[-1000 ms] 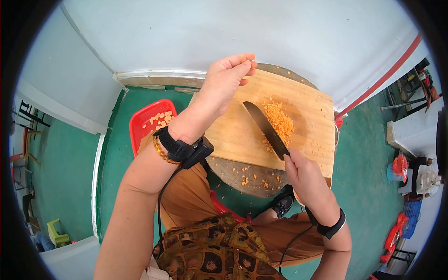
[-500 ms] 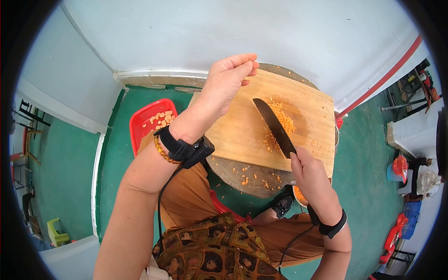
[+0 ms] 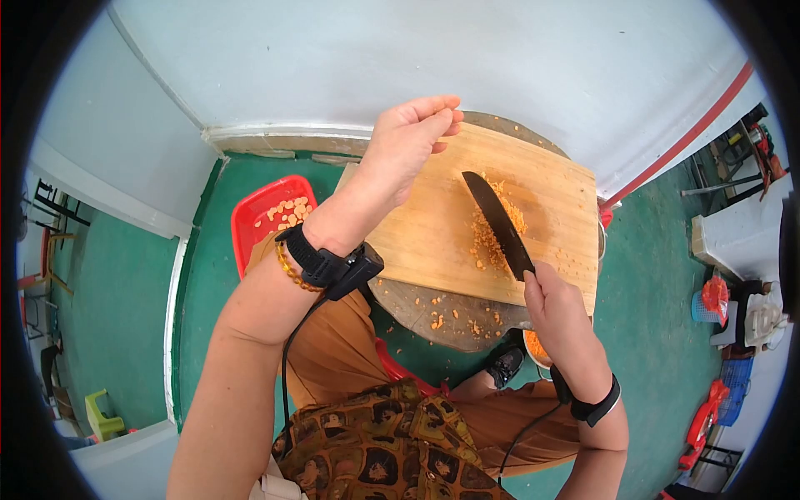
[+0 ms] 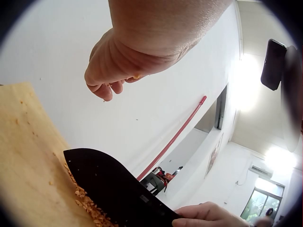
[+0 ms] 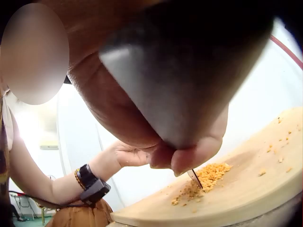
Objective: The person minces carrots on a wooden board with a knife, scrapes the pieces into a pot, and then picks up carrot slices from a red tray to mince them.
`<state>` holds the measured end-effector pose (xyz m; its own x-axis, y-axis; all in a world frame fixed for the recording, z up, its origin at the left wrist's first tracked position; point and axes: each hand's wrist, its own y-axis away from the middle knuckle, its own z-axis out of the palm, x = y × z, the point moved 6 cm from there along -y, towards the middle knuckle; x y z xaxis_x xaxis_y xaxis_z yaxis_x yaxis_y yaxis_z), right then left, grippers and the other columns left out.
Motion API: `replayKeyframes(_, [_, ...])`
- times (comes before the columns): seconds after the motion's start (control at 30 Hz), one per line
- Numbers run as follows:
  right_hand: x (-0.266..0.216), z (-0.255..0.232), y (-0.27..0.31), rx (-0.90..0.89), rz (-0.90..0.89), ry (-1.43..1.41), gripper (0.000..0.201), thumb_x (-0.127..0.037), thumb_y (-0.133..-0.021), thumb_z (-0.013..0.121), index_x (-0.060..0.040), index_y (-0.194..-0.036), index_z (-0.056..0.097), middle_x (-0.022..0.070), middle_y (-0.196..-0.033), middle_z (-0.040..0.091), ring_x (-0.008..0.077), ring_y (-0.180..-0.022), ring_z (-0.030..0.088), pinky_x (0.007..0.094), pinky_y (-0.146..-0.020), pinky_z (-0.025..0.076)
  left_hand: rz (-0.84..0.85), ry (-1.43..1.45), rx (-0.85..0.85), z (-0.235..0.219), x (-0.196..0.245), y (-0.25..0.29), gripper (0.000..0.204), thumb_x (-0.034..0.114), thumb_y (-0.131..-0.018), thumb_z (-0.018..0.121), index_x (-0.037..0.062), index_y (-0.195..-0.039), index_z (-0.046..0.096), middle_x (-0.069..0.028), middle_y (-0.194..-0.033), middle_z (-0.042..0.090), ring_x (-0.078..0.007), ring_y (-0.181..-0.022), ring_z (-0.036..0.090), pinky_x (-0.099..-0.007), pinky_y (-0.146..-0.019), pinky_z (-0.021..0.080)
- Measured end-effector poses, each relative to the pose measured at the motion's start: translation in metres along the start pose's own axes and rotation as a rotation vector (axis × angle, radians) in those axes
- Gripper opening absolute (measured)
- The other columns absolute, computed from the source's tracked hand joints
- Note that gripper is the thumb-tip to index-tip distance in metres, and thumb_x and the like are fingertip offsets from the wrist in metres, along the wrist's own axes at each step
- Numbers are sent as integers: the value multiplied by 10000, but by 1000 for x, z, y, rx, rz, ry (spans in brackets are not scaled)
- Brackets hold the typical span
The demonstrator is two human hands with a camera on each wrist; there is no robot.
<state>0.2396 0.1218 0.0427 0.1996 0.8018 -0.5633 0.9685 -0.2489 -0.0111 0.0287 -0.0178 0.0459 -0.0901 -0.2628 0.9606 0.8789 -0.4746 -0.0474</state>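
My right hand (image 3: 567,312) grips the handle of a broad dark kitchen knife (image 3: 500,225). Its blade stands over a heap of finely chopped orange food (image 3: 514,218) on the wooden cutting board (image 3: 408,242). From the right wrist, the blade's edge is seen down among the chopped bits (image 5: 213,175). My left hand (image 3: 408,137) hovers near the board's far left corner, fingers loosely bent and holding nothing. A few orange crumbs cling to that hand, as the left wrist view shows.
Beneath the board is a round wooden block (image 3: 417,310) strewn with orange scraps. A red basin (image 3: 243,218) with pale pieces sits to the left. A bowl of orange bits (image 3: 535,346) stands below my right hand. A white wall (image 3: 500,58) rises behind the board.
The knife has moved right across the chopped heap, with my right hand shifting the same way, uncovering the bowl below. My left hand has barely moved.
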Motion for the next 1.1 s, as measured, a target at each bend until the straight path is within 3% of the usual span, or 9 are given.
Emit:
replayKeyframes(0.2, [-5, -6, 2, 74, -38, -52, 122, -85, -916, 520, 17, -975, 548, 269, -744, 588, 452, -720, 588, 483, -607, 456, -1, -4, -8, 1, 0, 0, 323, 205, -934, 568, 28, -1203, 590, -60, -1083, 644, -125, -986, 582, -274, -823, 434])
replayKeyframes(0.3, [3, -1, 1, -28, 7, 13, 123, -88, -914, 523, 16, -973, 552, 268, -741, 586, 455, -719, 583, 476, -603, 455, -7, -2, -9, 3, 0, -1, 321, 204, -935, 566, 29, -1203, 590, -59, -1083, 643, -126, -987, 582, -275, -828, 432])
replayKeyframes(0.4, [-8, -13, 4, 39, 79, -107, 116, -93, -913, 526, 13, -953, 550, 267, -731, 581, 460, -713, 575, 472, -594, 452, -11, -5, -6, 2, 0, 1, 320, 203, -936, 563, 29, -1203, 590, -58, -1083, 642, -127, -989, 582, -275, -831, 432])
replayKeyframes(0.5, [-2, -6, 2, 91, -51, -45, 113, -97, -914, 526, 13, -935, 544, 269, -726, 577, 462, -706, 571, 473, -586, 448, -16, -1, -5, 3, 0, 1, 320, 203, -936, 563, 30, -1204, 590, -56, -1082, 642, -127, -991, 582, -276, -832, 432])
replayKeyframes(0.6, [6, -3, 2, -22, 27, 1, 110, -98, -917, 523, 10, -919, 538, 270, -723, 574, 463, -709, 572, 473, -586, 448, -7, -7, -15, 4, 1, 0, 322, 205, -936, 563, 31, -1205, 589, -54, -1080, 642, -126, -993, 581, -277, -831, 432])
replayKeyframes(0.7, [-5, -10, 3, 67, 29, -73, 114, -100, -918, 522, 13, -912, 533, 272, -724, 574, 463, -711, 573, 475, -587, 448, -11, -11, -13, 3, -1, 0, 324, 207, -937, 562, 31, -1207, 588, -53, -1079, 642, -126, -993, 581, -278, -829, 431])
replayKeyframes(0.9, [-1, -7, 2, 23, 27, -42, 110, -90, -918, 520, 19, -910, 531, 274, -726, 573, 455, -721, 582, 475, -593, 452, -3, -11, -9, 2, 1, 1, 321, 209, -937, 561, 33, -1205, 590, -52, -1075, 643, -125, -992, 581, -278, -830, 431])
replayKeyframes(1.0, [-4, -3, 2, 103, -47, -103, 109, -91, -916, 522, 17, -916, 533, 279, -742, 574, 453, -739, 586, 474, -601, 456, -11, -3, -9, 4, 0, 2, 319, 208, -937, 561, 35, -1203, 591, -52, -1071, 645, -125, -988, 583, -277, -829, 430])
replayKeyframes(1.1, [2, 2, 0, -19, -7, 12, 113, -91, -912, 525, 20, -892, 526, 278, -728, 574, 452, -719, 584, 481, -593, 454, -17, -15, -6, 5, -1, 1, 317, 207, -937, 562, 35, -1201, 592, -52, -1068, 646, -124, -983, 584, -275, -826, 428])
